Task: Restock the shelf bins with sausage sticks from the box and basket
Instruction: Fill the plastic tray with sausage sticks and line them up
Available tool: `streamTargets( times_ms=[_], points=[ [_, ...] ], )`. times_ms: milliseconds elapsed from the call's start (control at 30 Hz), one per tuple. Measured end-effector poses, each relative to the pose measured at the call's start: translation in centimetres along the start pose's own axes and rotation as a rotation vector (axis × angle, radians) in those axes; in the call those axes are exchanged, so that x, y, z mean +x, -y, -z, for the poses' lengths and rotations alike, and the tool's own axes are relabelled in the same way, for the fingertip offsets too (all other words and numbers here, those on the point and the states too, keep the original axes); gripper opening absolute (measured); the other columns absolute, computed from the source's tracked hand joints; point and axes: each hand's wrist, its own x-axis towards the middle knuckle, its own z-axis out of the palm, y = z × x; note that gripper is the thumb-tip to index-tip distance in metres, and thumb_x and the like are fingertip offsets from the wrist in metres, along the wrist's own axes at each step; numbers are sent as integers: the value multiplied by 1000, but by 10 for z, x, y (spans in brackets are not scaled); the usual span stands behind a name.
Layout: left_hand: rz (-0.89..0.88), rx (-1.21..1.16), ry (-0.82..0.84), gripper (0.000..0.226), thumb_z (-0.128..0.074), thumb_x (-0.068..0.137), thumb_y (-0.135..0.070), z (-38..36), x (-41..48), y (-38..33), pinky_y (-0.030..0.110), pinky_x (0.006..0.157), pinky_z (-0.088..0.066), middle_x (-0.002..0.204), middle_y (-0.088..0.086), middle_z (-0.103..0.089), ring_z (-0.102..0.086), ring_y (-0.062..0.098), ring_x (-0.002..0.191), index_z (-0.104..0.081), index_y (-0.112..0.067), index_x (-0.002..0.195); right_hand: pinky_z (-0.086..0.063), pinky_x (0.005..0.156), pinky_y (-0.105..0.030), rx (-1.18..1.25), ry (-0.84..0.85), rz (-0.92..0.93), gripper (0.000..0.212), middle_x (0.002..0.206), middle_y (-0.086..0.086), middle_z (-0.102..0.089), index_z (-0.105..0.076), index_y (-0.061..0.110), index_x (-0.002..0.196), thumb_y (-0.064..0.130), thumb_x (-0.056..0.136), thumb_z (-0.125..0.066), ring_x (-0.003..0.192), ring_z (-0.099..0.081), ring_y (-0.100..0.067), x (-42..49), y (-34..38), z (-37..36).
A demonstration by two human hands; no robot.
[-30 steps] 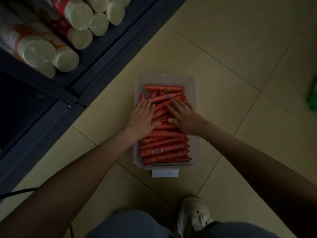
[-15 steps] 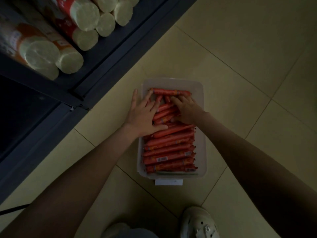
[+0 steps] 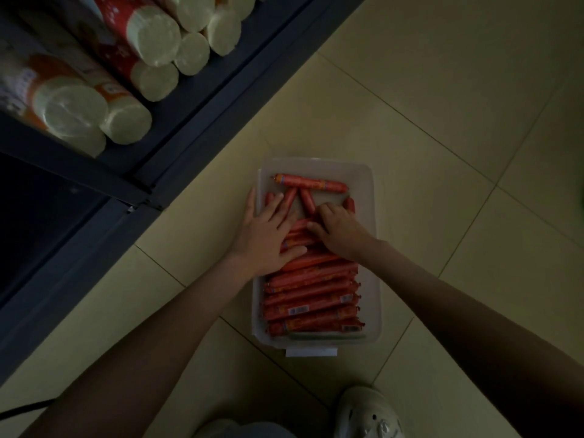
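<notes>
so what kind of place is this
Most likely a shop aisle: a dark shelf unit stacked with wrapped rolls, and a clear bin of labelled sausage sticks on the tiled floor.

Dim light, dark blue metal shelf (image 3: 189, 99) top left, pale tile floor (image 3: 442, 105) w/ thin grout lines right of it, wrapped rolls (image 3: 155, 36) stacked on it, black cable (image 3: 28, 406) below it.
</notes>
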Motion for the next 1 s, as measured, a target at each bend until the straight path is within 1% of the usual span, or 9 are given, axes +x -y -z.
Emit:
streamTargets(
  times_ms=[67,167,300,400,500,633,767,900,1000],
  points=[
    [-24,-68,-50,81,-10,88,-68,-6,-9,0,58,111,15,153,9,-30,-19,29,144,-37,-17,145,-27,105,-43,-108,3,47,56,128,-16,-48,-39,1,135,41,98,-28,124,-42,-31,-6,3,-1],
    [82,-161,-203,72,-26,91,-60,-15,-12,-1,52,112,12,156,12,-20,-12,29,144,-31,-16,148,-33,105,-49,-256,-8,67,66,135,-17,-50,-48,2,133,41,90,-17,128,-44,-33,-9,5,-14],
    [442,-376,-247,82,-29,87,-61,-15,-3,2,53,112,9,157,19,1,6,32,144,4,-23,151,-53,82,-39,-334,-175,39,42,115,-15,-65,-63,5,118,21,79,-56,104,-64,-32,23,5,-9],
    [482,-384,-226,98,-32,77,-72,-18,-1,-1,56,111,6,157,17,8,10,30,144,17,-27,148,-52,80,-36,-408,-148,8,57,111,-19,-63,-55,-2,124,16,73,-74,101,-62,-34,45,9,0],
    [489,-351,-242,106,-40,73,-74,-19,-1,-3,58,111,5,157,18,7,9,32,144,14,-24,150,-39,94,-38,-406,-87,-9,46,126,-19,-49,-38,-1,131,28,97,-46,118,-44,-34,59,17,-1],
    [471,-326,-252,108,-46,69,-72,-19,0,-2,59,111,3,157,15,8,8,33,144,4,-23,151,-34,98,-38,-395,14,-80,46,128,-14,-52,-49,4,122,38,92,-53,124,-37,-31,70,15,1],
    [476,-325,-243,108,-47,70,-75,-19,1,-2,58,111,2,157,18,3,5,33,144,-5,-19,152,-29,101,-39,-468,65,-106,36,130,-12,-50,-54,7,123,24,91,-49,125,-35,-31,66,18,-3],
    [472,-342,-262,101,-25,79,-81,-21,-4,1,57,112,1,157,21,-3,1,32,145,-11,-13,151,-30,100,-41,-317,76,-152,39,125,-13,-54,-52,8,121,32,90,-54,121,-41,-32,55,19,-1],
    [443,-383,-302,91,-15,86,-75,-22,-6,2,59,113,-6,156,23,-7,-2,33,144,-6,-12,150,-44,78,-39,44,-61,-139,51,108,-18,-63,-38,8,121,34,85,-64,100,-60,-37,38,16,15]
  ],
)
